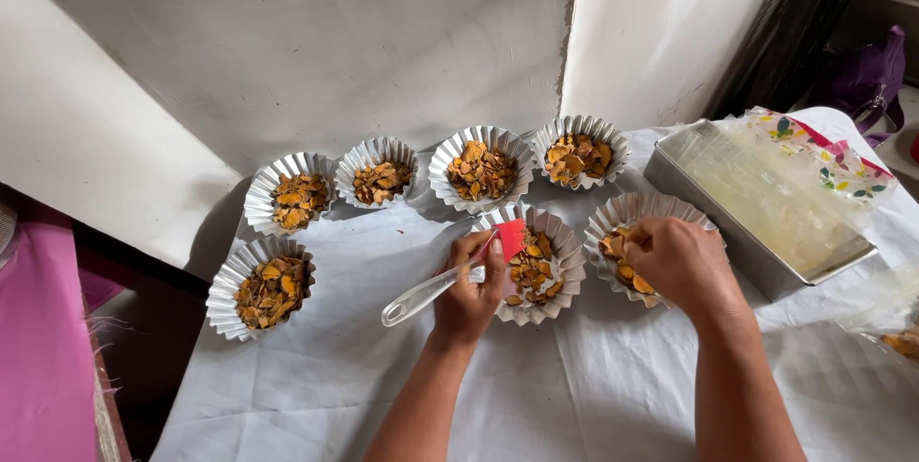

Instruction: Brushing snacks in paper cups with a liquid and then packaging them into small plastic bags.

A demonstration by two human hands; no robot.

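L hand (471,292) grips red-tipped brush (450,278); R hand (682,261) touches fluted mould (639,223) (chips inside).

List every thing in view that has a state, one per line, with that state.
Left hand: fingers closed on the brush.
Brush: held, red head over the middle mould.
Right hand: fingers in the right mould.
Middle mould: filled with orange-brown chips.
Right mould: partly filled, hand inside.
Back four moulds: filled, untouched.
Front-left mould: filled, untouched.
Metal tray: open, lined with clear plastic.
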